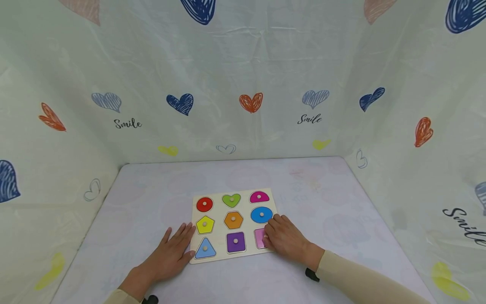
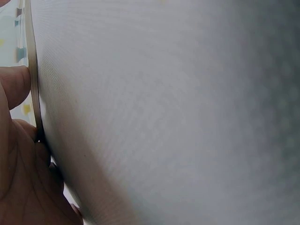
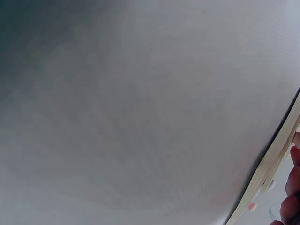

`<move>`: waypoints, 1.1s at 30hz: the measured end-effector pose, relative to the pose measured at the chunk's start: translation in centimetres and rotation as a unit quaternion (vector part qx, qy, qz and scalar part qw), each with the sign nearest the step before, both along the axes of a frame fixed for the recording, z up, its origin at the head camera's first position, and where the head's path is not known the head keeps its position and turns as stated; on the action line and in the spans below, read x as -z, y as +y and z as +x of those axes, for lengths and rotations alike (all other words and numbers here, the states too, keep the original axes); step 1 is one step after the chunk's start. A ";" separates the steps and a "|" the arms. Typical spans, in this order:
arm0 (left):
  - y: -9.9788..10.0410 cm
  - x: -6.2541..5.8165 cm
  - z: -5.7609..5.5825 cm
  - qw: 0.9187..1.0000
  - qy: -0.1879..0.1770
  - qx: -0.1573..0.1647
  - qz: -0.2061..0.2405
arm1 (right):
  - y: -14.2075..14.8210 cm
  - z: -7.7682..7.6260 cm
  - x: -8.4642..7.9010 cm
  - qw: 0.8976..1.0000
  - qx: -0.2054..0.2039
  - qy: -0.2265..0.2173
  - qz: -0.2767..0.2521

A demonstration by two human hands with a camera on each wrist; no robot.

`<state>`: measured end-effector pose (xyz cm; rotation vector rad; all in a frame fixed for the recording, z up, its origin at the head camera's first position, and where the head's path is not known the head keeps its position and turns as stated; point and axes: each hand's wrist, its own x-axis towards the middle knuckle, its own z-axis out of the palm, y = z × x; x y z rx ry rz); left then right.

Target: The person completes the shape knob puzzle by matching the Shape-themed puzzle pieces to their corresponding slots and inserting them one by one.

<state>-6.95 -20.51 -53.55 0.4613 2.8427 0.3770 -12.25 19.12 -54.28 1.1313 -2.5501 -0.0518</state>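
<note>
A pale wooden shape puzzle board [image 1: 219, 237] lies flat on the table with several coloured knobbed pieces seated in it. My right hand [image 1: 286, 238] is over its lower right corner, fingers curled, pinching at the knob of the pink piece [image 1: 259, 239], whose right part the hand covers. Along the board's left edge rests my left hand [image 1: 171, 255], fingers extended and thumb by the blue triangle [image 1: 205, 249]. In the left wrist view, the thumb [image 2: 18, 86] meets the board's edge. Curled fingers [image 3: 293, 187] appear beside the board's edge in the right wrist view.
The board also bears a red circle [image 1: 204, 204], green heart [image 1: 231, 199], magenta half circle [image 1: 259, 196], yellow pentagon [image 1: 205, 225], orange hexagon [image 1: 233, 221], blue oval [image 1: 261, 215] and purple square [image 1: 236, 243]. A heart-printed curtain [image 1: 281, 131] surrounds the white table [image 1: 152, 190].
</note>
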 end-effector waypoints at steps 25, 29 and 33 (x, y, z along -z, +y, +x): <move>0.0 0.0 -0.1 1.000 -0.005 0.000 -0.010 | -0.1 0.0 -0.1 0.999 0.008 -0.024 0.028; 0.1 -0.2 -0.3 1.000 -0.008 0.002 -0.015 | -0.2 0.1 -0.2 0.999 0.012 -0.032 0.025; 0.0 -0.1 -0.3 1.000 -0.014 -0.003 -0.019 | -0.1 0.2 -0.5 0.998 0.021 -0.048 0.017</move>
